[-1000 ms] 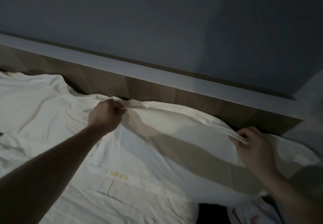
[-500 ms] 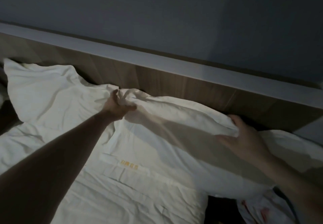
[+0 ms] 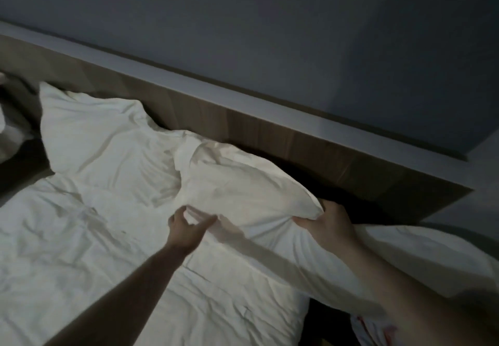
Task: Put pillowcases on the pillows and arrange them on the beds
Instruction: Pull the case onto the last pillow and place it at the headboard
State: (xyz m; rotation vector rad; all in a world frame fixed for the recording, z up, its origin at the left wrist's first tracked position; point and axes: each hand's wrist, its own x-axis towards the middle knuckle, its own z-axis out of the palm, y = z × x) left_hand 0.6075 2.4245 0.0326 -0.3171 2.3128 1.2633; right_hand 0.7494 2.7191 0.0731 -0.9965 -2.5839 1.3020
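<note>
White pillow (image 3: pixel 248 194) lies on the bed (image 3: pixel 81 251), just in front of the wooden headboard (image 3: pixel 270 132). Right hand (image 3: pixel 328 225) grips the pillow's corner nearest the headboard's right end. Left hand (image 3: pixel 186 228) has loosely spread fingers touching the pillow's near edge, holding nothing.

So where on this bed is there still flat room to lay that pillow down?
Open sheet lies left of the left hand, below the far pillow. A dark gap runs between the held pillow and the headboard. It is crowded beyond the right hand, where bedding bunches.
</note>
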